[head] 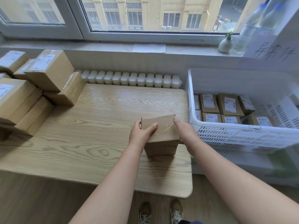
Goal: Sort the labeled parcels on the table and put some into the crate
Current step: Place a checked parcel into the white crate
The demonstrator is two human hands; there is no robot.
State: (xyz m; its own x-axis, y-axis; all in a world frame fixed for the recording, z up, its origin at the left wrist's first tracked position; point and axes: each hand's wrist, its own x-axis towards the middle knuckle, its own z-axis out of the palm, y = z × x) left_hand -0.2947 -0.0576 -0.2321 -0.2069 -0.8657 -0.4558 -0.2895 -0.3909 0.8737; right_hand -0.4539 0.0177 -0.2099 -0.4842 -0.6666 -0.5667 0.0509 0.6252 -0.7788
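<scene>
Brown cardboard parcel (161, 135), box-shaped: centre-right of frame, over the right part of the pale wood-grain table (80, 135), near its right edge. Top face is glossy with clear tape. Cannot tell whether its base sits on the table top or hangs just above it.

Left hand (142, 133): clamped on the parcel's left side, thumb laid across the top face, fingers curled round the left edge.

Right hand (186, 130): pressed against the parcel's right side, one digit tip on the top far-right corner; the other fingers are hidden behind the box. The two hands are apart, with the parcel between them.

White perforated plastic crate (242, 133): right of frame, just beside the table's right edge. Inside it, small brown boxes with white printed labels (229, 104) lie label-up in rows on the floor of the crate.

Stack of brown labelled cartons (50, 70): left and upper-left of frame, on the table's left end, several layers high, some tilted.

Beyond the table's far edge: white ribbed radiator (129, 79). Window sill above it carries a white paper sheet (148, 48) and, upper right, a small white vase with a green sprig (225, 45) and clear plastic bottles (252, 29). A white sign with handwritten characters (273, 52) stands above the crate.

Bottom centre: a pair of brown shoes (144, 212) on a wooden floor.
</scene>
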